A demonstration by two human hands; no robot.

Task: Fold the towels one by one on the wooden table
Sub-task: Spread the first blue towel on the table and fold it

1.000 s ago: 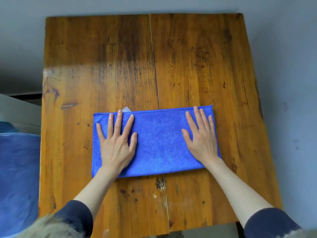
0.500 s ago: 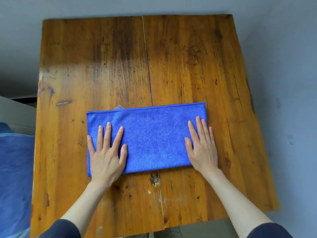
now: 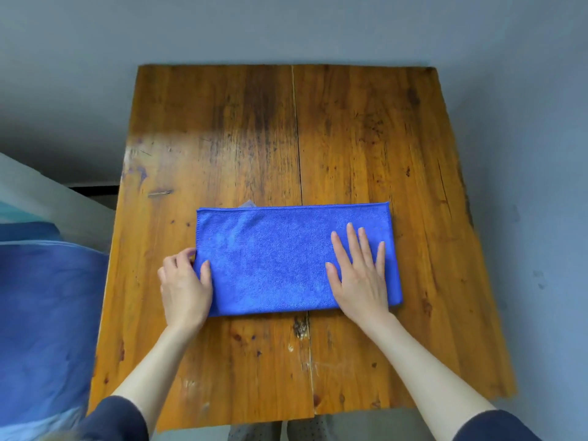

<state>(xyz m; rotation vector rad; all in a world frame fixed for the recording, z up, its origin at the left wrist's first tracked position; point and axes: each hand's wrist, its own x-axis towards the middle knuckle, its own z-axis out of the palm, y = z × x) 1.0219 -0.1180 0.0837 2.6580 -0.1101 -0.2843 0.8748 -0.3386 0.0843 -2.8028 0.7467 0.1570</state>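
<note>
I stand over a worn wooden table [image 3: 366, 138] made of two planks, with a seam running down the middle, dark stains and scratches across its orange-brown top. Grey floor surrounds it, and a heap of blue cloth [image 3: 41, 313] sits off the table's left side. The blue towel [image 3: 273, 256] lies on the near half of the table, folded into a long flat rectangle with neat edges; a small pale tag peeks out at its far edge. My right hand [image 3: 361, 278] rests flat on the towel's right part, fingers straight and spread. My left hand [image 3: 184, 288] is at the towel's left short edge, thumb on top and fingers curled around the edge, pinching it
</note>
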